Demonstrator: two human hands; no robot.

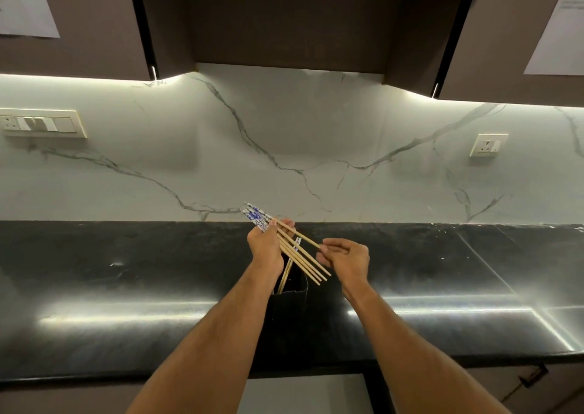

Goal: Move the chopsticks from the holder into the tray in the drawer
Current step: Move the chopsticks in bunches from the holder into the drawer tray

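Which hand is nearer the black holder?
Left. The left hand grips a chopstick bundle right above the holder; the right hand is off to its right.

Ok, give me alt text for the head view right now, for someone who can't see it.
The left hand grips a fanned bundle of chopsticks above a black holder on a dark countertop, while the right hand pinches the tip of one. A few chopsticks remain in the holder; no drawer shows.
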